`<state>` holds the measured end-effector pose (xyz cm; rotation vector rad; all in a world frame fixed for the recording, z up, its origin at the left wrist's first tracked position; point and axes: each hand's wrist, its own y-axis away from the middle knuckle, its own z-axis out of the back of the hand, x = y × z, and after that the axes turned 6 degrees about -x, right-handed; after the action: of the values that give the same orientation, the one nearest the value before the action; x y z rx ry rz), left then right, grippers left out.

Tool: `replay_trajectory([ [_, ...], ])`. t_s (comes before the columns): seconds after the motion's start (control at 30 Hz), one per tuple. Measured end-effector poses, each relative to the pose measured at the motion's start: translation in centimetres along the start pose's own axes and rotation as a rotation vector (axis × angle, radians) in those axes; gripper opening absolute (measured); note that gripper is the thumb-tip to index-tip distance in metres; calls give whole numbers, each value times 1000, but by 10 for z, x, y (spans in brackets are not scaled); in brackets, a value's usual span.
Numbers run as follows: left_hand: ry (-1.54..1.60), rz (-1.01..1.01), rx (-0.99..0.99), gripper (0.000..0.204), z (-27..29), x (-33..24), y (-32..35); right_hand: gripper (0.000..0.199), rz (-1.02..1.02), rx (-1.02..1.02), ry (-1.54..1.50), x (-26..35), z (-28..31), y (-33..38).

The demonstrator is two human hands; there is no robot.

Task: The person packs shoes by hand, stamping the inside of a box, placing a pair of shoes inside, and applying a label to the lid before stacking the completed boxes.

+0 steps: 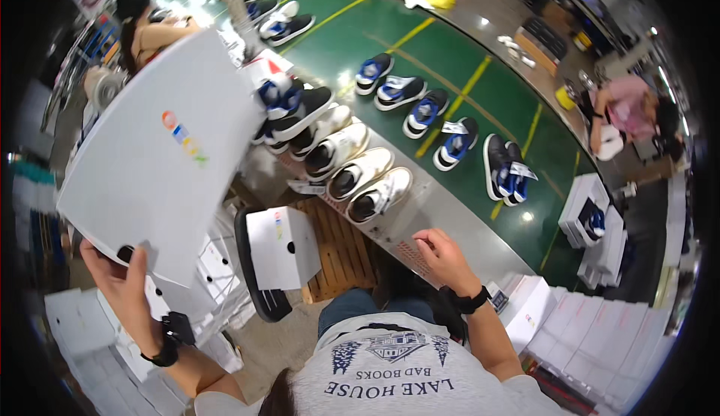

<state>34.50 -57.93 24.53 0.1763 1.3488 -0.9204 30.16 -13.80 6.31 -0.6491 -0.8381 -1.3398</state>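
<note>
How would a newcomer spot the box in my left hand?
Start at the yellow-striped green surface, then look left to the wearer's left hand. It holds a white box. Unlike the other white boxes, it's held up and looks largest.

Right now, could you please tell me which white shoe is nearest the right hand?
The white shoe at the row's lower right end; the other white shoes lie farther from the right hand, up and left in the picture.

L head cam, wide fisheye, looks dn w/ shirt (386, 375) nr & belt (457, 56) beyond.
</note>
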Motion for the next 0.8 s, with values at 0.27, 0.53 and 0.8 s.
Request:
replay_trajectory([
  [0.27, 273, 247, 1072, 55, -234, -24, 142, 53, -80, -403, -592, 21, 100, 53],
  [0.53, 487, 523, 2099, 43, -367, -76, 260, 71, -324, -479, 302, -29, 158, 110],
  [0.8, 307, 321, 1587, 20, -627, -22, 295, 54, -268, -704, 334, -86, 230, 128],
])
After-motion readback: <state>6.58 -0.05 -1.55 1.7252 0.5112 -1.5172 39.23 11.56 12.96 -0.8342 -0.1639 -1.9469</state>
